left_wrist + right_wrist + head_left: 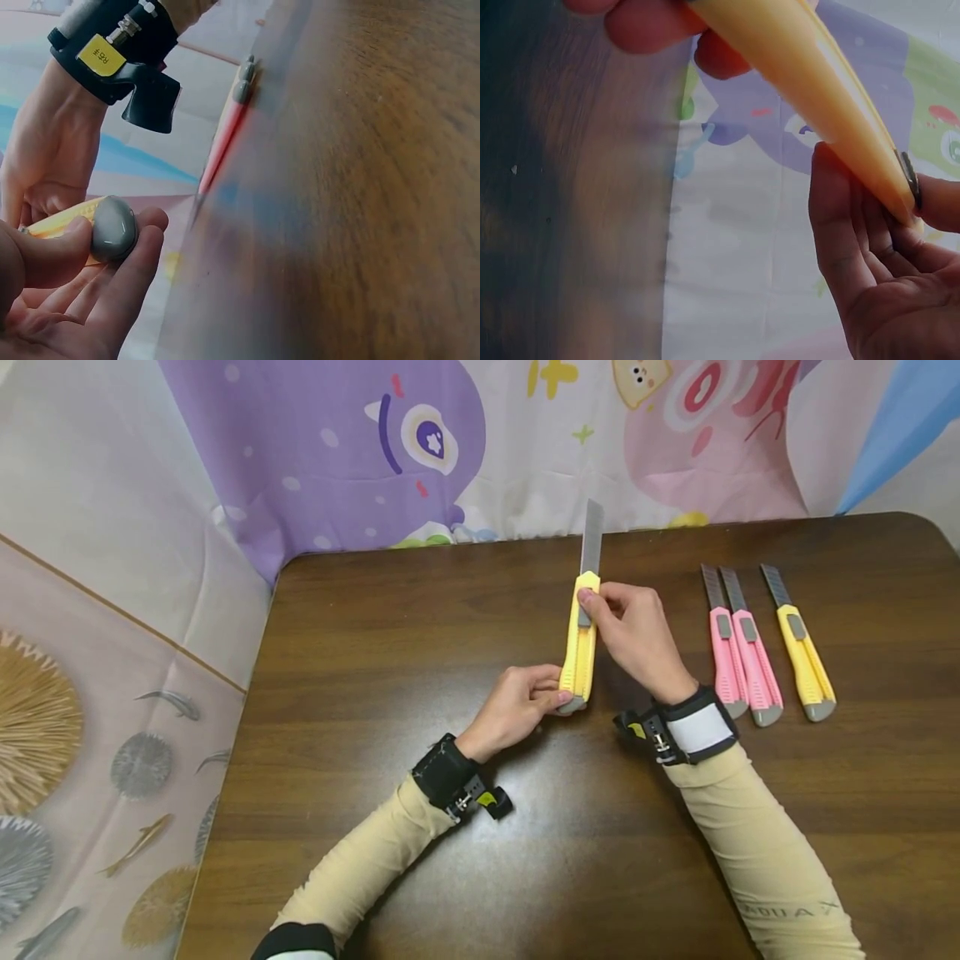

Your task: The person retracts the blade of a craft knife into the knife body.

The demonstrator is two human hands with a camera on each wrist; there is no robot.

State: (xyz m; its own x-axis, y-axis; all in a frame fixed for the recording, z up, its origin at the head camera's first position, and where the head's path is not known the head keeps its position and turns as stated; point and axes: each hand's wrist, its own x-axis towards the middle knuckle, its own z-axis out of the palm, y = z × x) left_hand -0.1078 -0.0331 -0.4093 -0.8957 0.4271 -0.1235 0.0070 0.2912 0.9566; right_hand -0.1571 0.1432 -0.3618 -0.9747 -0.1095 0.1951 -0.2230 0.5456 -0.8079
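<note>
Between both hands is a yellow utility knife [576, 652], held up with its long grey blade [592, 539] out and pointing away. My left hand [519, 706] pinches the knife's bottom end; in the left wrist view its thumb lies beside the grey end cap [115, 229]. Higher up, my right hand [639, 633] grips the handle, its thumb on the grey slider [584, 614]. Seen from the right wrist, the yellow handle [802, 82] runs diagonally from the left fingers down into the right hand [900, 292].
To the right on the brown wooden table [360, 635] lie two pink utility knives, a left one [725, 656] and a right one [757, 664] side by side. Another yellow utility knife [806, 664] lies beyond them. All three have blades out. A cartoon-print curtain [525, 460] hangs along the back edge.
</note>
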